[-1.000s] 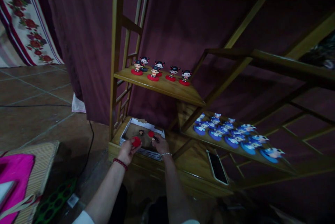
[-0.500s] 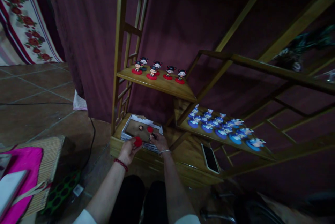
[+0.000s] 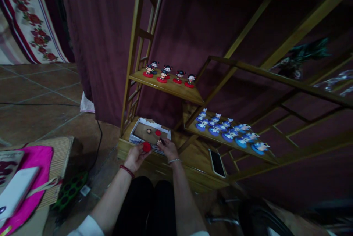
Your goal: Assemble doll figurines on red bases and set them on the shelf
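My left hand (image 3: 135, 157) is closed on a round red base (image 3: 146, 147), held in front of the near edge of a shallow white cardboard box (image 3: 134, 138). Between the fingers of my right hand (image 3: 169, 150) is a small dark-haired figurine (image 3: 159, 142), partly hidden by the fingertips. The two hands are close together but apart. Inside the box lie another figurine (image 3: 149, 131) and a second red base (image 3: 158, 133). The box rests on the low wooden shelf of a display rack.
Several figurines on red bases (image 3: 163, 75) stand on the upper shelf (image 3: 171, 89). Rows of blue-and-white figurines (image 3: 231, 133) fill the shelf at right. A phone (image 3: 217, 163) lies on the low shelf. At left, a bamboo mat (image 3: 59, 158) carries a pink cloth (image 3: 45, 158) and a white device (image 3: 19, 188).
The view has shifted slightly. My left hand still holds the red base, which now shows its round face more fully. My right hand keeps the figurine near the box's right side.
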Demonstrator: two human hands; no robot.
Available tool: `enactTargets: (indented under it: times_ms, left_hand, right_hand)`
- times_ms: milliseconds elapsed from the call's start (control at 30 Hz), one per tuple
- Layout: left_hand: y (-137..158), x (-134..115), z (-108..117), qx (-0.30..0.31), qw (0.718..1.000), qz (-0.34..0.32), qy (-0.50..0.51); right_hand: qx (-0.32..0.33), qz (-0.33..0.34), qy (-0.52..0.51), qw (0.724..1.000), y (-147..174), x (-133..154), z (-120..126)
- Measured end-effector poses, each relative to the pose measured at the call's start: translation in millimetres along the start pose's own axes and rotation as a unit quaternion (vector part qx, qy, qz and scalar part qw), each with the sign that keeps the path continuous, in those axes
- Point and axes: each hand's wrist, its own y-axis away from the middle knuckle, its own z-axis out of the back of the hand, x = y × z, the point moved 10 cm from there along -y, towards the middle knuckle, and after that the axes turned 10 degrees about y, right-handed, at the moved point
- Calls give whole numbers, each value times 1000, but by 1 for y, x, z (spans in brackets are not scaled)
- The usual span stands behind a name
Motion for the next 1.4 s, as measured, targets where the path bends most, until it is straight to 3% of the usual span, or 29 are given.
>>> enactTargets:
  times_ms: [233,733,1400]
  left_hand:
    - [18,3,-7,37,999,13,18]
    - [40,10,-23,123,991,23,39]
    - [54,11,-29,159,985,33,65]
  right_hand:
    - [16,-14,-46,999,24,22,-3]
    - [41,50,-21,998,55,55,-10]
    - [48,70,16,996,68,71,-5]
